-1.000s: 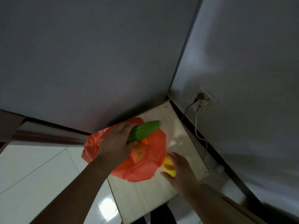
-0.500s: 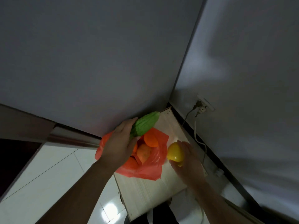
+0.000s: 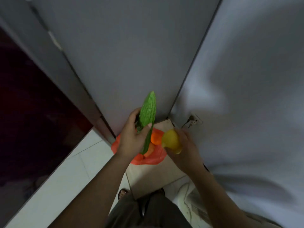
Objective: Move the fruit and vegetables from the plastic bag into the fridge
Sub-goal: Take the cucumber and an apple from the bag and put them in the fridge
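My left hand (image 3: 131,137) grips a bumpy green bitter gourd (image 3: 147,112) together with a smooth green cucumber (image 3: 148,142), both lifted above the bag with the gourd's tip pointing up. My right hand (image 3: 184,145) holds a yellow fruit (image 3: 170,139) raised beside the bag. Below them the red plastic bag (image 3: 153,157) lies open on a low wooden table (image 3: 151,176), with orange fruit (image 3: 155,138) showing inside. The tall grey surface (image 3: 131,55) behind may be the fridge; I cannot tell.
A wall socket with a plug and cable (image 3: 193,121) sits on the white wall (image 3: 246,79) to the right. White floor tiles (image 3: 65,170) lie to the left, next to a dark opening (image 3: 32,112). My feet (image 3: 122,193) stand at the table's near edge.
Both hands have risen from the bag: the left lifted the green vegetables and turned them upright, the right raised the yellow fruit. The view has swung left and pulled back from the table.
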